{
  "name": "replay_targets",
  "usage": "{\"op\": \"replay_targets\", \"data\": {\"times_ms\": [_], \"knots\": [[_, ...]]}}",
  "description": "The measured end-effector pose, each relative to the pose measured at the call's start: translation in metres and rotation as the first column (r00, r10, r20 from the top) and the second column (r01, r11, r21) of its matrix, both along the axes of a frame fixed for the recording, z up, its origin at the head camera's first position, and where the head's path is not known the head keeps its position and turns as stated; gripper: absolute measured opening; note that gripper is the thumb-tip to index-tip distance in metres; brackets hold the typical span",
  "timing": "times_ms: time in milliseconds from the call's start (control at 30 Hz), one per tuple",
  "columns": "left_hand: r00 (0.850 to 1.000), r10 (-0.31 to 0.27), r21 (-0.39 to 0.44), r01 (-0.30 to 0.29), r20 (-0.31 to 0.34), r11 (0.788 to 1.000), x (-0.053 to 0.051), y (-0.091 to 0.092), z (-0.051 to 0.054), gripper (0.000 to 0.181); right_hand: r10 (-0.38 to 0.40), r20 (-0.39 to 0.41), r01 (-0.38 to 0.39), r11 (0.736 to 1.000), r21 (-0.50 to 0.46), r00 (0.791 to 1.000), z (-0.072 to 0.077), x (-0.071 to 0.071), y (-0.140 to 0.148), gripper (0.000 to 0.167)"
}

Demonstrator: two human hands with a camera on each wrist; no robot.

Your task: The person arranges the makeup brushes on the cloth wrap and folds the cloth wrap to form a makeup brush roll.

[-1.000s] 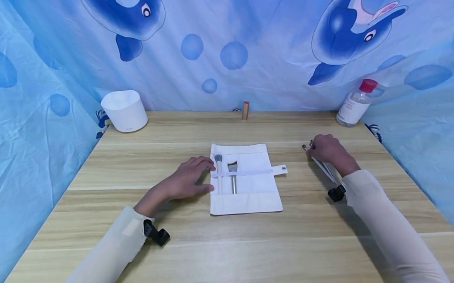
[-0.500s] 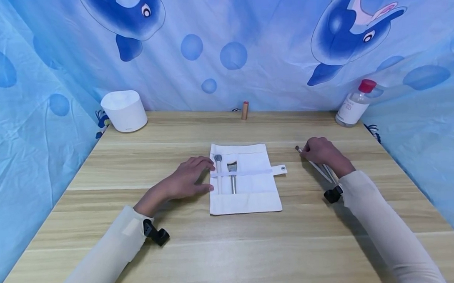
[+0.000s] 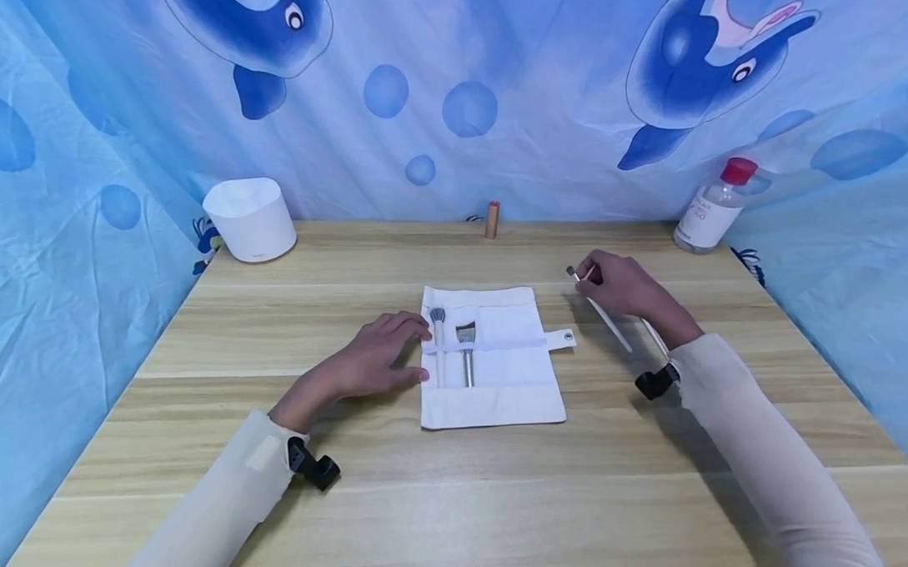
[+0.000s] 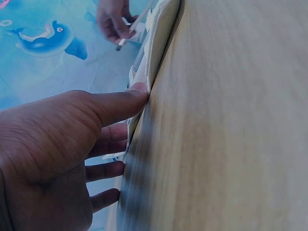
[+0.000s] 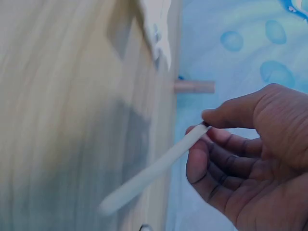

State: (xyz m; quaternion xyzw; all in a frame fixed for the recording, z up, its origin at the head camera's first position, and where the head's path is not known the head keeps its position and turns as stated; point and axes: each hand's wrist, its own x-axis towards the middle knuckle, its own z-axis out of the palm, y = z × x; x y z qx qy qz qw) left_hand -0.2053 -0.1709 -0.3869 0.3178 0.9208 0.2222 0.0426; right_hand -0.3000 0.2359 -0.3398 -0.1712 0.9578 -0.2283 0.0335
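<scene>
My right hand [image 3: 621, 288] pinches a slim makeup brush [image 3: 610, 324] near its dark-tipped end, above the table. In the right wrist view its white handle [image 5: 153, 171] slants down from the thumb and fingertips. Part of another slim light stick [image 3: 653, 336] shows beneath the right wrist. My left hand [image 3: 376, 356] touches the left edge of a white cloth brush roll [image 3: 521, 407], fingers extended. A fluffy brush [image 3: 438, 333] and a broader flat brush with a silvery handle [image 3: 468, 363] lie under the roll's cross strap.
A white cup-like container [image 3: 252, 222] stands at the back left. A small copper-coloured tube [image 3: 492, 221] stands upright at the back edge. At the back right is a clear bottle [image 3: 708, 211] with a red cap. Blue curtains surround the wooden table [image 3: 454, 500].
My right hand has moved left and slightly back with the makeup brush, which now stands apart from the other stick. The left hand and the roll have stayed in place.
</scene>
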Motion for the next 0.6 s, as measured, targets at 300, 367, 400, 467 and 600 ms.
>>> {"op": "replay_targets", "data": {"times_ms": [300,367,400,467,600], "knots": [[1.0,0.007,-0.007,-0.007,0.007,1.0,0.001,0.0,0.0,0.057,0.032,-0.053,-0.045,0.963,-0.264,0.998,0.012,0.003,-0.026,0.022],[1.0,0.006,-0.007,-0.006,0.009,1.0,0.001,0.0,0.0,0.057,0.035,-0.035,-0.044,0.943,-0.331,0.999,0.014,0.002,-0.031,0.022],[1.0,0.002,-0.004,-0.002,0.004,1.0,0.001,0.0,0.0,0.057,0.035,-0.031,-0.044,0.934,-0.355,0.999,0.015,0.002,-0.033,0.021],[1.0,-0.001,-0.002,0.001,0.001,1.0,0.001,0.0,0.001,0.057,0.031,-0.033,-0.042,0.923,-0.383,0.999,0.016,0.001,-0.037,0.021],[1.0,-0.001,-0.004,0.001,0.002,1.0,0.0,0.0,0.001,0.056,0.028,-0.062,-0.05,0.921,-0.386,0.998,0.019,0.001,-0.044,0.022]]}}
